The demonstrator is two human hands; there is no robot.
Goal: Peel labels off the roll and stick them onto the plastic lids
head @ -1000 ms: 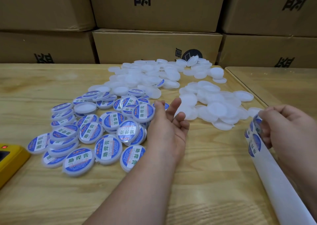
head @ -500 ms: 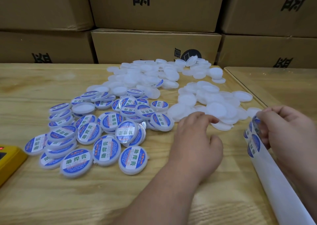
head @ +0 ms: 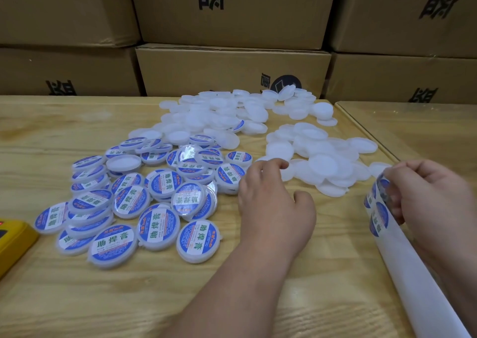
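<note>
White blank lids lie at frame centre, where we reach our left hand, fingers loosely curled, holding nothing. Our right hand pinches the label roll at right.

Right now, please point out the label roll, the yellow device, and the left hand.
label roll (head: pixel 379 215), head view, on a blue label.
yellow device (head: pixel 13 244), head view, on its top face.
left hand (head: pixel 273 208), head view, on its back.

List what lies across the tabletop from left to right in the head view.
yellow device → labelled lids → left hand, reaching toward the plain white lids → label roll → right hand, gripping the roll's top.
</note>
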